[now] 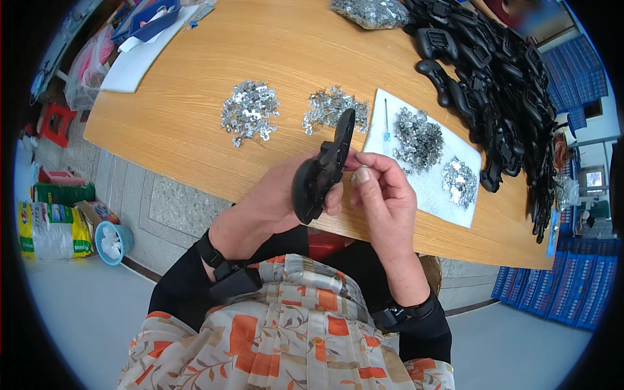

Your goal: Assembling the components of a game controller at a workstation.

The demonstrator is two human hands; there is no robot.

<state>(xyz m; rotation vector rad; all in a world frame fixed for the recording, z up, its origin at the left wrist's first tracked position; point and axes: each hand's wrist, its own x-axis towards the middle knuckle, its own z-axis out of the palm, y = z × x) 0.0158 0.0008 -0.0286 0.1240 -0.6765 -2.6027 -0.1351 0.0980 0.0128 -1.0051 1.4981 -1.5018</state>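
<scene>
My left hand (270,195) is wrapped round a black plastic game controller shell (317,179), held tilted on edge above the table's near edge. Close beside the shell, my right hand (393,205) has its thumb and index finger pinched together. Whatever sits between those fingertips is too small or hidden to make out. Beyond my hands lie two loose heaps of small silvery metal clips, a left heap (250,114) and a middle heap (333,107). Two more heaps, a dark grey one (419,140) and a brighter one (460,182), rest on a white foam sheet (426,195).
A thin screwdriver-like tool (387,123) lies on the sheet. Many black controller shells (478,84) are piled along the right side of the wooden table (182,123). A clear bag of metal parts (370,13) and a blue tray (155,19) stand at the far side.
</scene>
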